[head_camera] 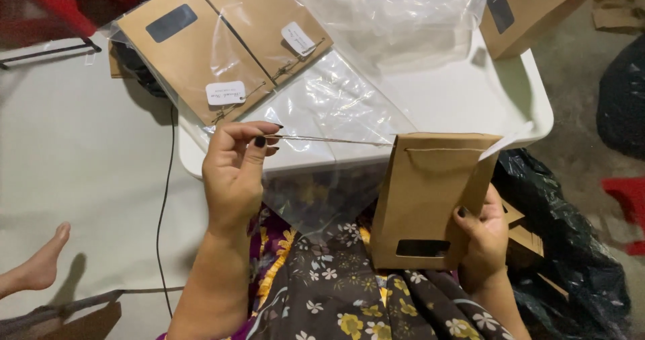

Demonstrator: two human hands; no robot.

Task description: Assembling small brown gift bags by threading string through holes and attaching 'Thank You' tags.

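My right hand grips the lower right edge of a brown paper bag with a small dark window near its bottom, held upright over my lap. My left hand pinches the end of a thin twine string that runs taut from the bag's top edge leftward. A white paper tag sticks out at the bag's top right corner.
A small white table stands in front of me. On it lie two brown bags in clear plastic sleeves with white tags, and loose clear plastic. Another brown bag is at top right. Black plastic bags lie right. A bare foot and black cable are left.
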